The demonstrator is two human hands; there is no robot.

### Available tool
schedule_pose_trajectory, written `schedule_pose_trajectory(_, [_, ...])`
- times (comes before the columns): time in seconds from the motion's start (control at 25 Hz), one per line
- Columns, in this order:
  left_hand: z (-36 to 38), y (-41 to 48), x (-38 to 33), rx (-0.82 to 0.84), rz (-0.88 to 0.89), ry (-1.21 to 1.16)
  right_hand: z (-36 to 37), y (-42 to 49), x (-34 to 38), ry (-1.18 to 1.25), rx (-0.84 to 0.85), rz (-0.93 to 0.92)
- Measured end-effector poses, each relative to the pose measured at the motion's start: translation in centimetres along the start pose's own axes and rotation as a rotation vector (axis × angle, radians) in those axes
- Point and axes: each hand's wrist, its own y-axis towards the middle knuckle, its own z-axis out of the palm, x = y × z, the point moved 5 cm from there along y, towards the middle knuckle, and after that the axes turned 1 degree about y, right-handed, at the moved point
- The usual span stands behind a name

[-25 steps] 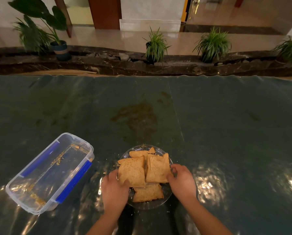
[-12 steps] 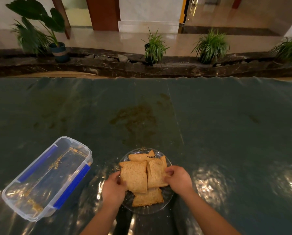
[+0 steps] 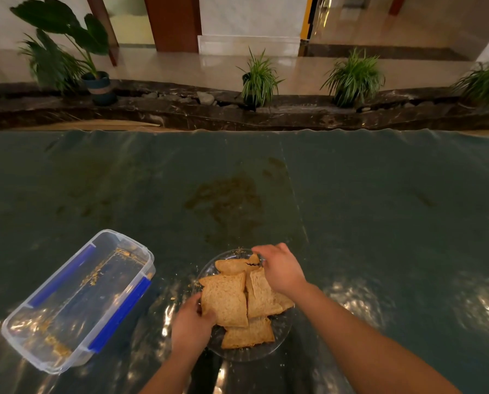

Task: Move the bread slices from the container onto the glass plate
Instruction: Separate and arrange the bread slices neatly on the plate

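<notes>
Several brown bread slices (image 3: 226, 301) lie overlapping on the round glass plate (image 3: 277, 344) near the table's front edge. My left hand (image 3: 190, 325) grips the near-left corner of the biggest slice. Over the plate's far right, my right hand (image 3: 280, 268) has its fingers down on the far slice (image 3: 234, 265) and covers part of the right slice. The clear plastic container (image 3: 78, 300) with blue clips stands to the left of the plate, holding only crumbs.
A dark green shiny sheet (image 3: 379, 223) covers the table, with a brownish stain (image 3: 226, 197) beyond the plate. Behind the table's far edge run a dark stone ledge and several potted plants (image 3: 258, 78). Crumbs lie around the plate.
My right hand has moved from the plate's right edge up over its far side onto the far slice. My left hand has stayed at the big slice's corner.
</notes>
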Motion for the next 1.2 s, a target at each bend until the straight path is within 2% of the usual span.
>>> schedule_pose_trajectory(0.12, [0.1,0.1,-0.1,0.022,0.005,0.025,0.4,2.4,0.3,-0.112,0.164,-0.042])
schedule_pose_trajectory(0.2, [0.0,0.0,-0.2,0.024,0.014,0.029,0.9,2.7,-0.1,-0.168,0.193,-0.044])
schedule_pose_trajectory(0.52, [0.2,0.2,-0.4,0.052,-0.029,0.029,1.0,0.6,-2.4,0.103,0.01,0.125])
schedule_pose_trajectory(0.68, [-0.2,1.2,-1.2,-0.018,-0.051,-0.069,0.0,-0.2,-2.7,0.165,-0.032,0.153])
schedule_pose_trajectory(0.84, [0.2,1.6,-1.7,0.026,-0.076,-0.138,-1.2,-4.2,-4.1,0.32,-0.217,0.299])
schedule_pose_trajectory(1.04, [0.1,2.5,-1.1,0.062,-0.035,-0.023,0.8,-8.8,-4.5,0.241,-0.126,0.392])
schedule_pose_trajectory(1.2, [-0.7,2.2,-0.8,0.019,-0.034,-0.116,1.1,-8.6,-4.2,0.233,-0.066,0.448])
